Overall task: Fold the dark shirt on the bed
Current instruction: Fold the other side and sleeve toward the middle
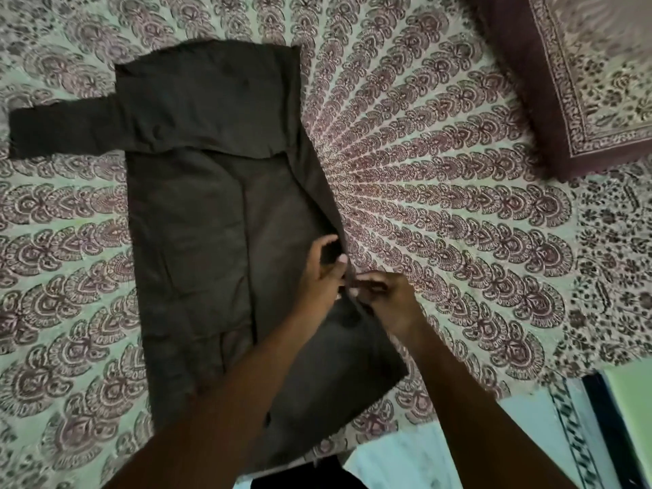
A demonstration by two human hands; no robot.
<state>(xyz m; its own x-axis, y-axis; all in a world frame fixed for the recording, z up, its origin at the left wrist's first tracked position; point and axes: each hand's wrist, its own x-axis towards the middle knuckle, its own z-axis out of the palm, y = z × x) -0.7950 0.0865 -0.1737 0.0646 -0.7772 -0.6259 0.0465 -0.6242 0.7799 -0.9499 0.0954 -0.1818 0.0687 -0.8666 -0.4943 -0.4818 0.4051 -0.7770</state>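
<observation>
On patterned bed (458, 206), dark shirt (197, 224) is lying flat, its length running away from us. Far end is lying folded over toward us; one sleeve (60, 130) is sticking out leftward. We are gripping shirt's right edge with both hands, side by side, about midway along. Left hand (323, 268) is curling thumb and fingers round bunched fold; right hand (386, 294) is pinching same edge just beside it. Near right corner is spreading toward bed's edge. Patterned pillow (582, 82) is resting at far right, well apart from shirt.
</observation>
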